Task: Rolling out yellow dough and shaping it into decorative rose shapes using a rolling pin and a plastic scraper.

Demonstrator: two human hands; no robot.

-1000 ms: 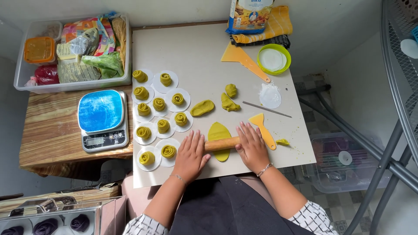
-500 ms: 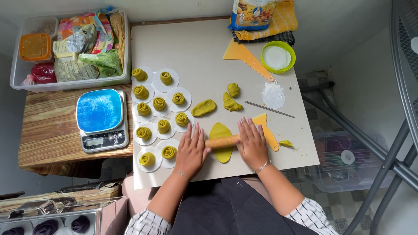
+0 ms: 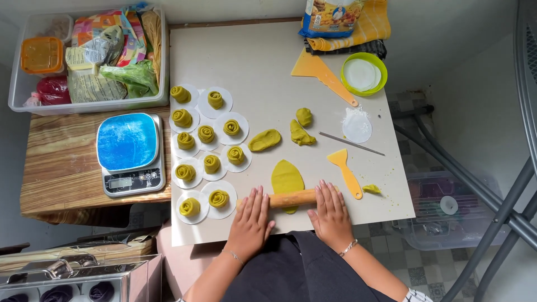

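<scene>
Wooden rolling pin [image 3: 292, 198] has come back toward me, now over the near end of the green dough oval [image 3: 287, 178]; half a second ago it sat mid-oval. My left hand [image 3: 251, 220] and right hand [image 3: 331, 213] press it, fingers flat and spread.

Blue-yellow bag [image 3: 331, 17] — top; scale's grey screen [image 3: 121, 182].

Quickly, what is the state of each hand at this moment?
Left hand: open, flat, palm pressing on the wooden rolling pin.
Right hand: open, flat, pressing the pin's other end over the flattened yellow-green dough.
</scene>
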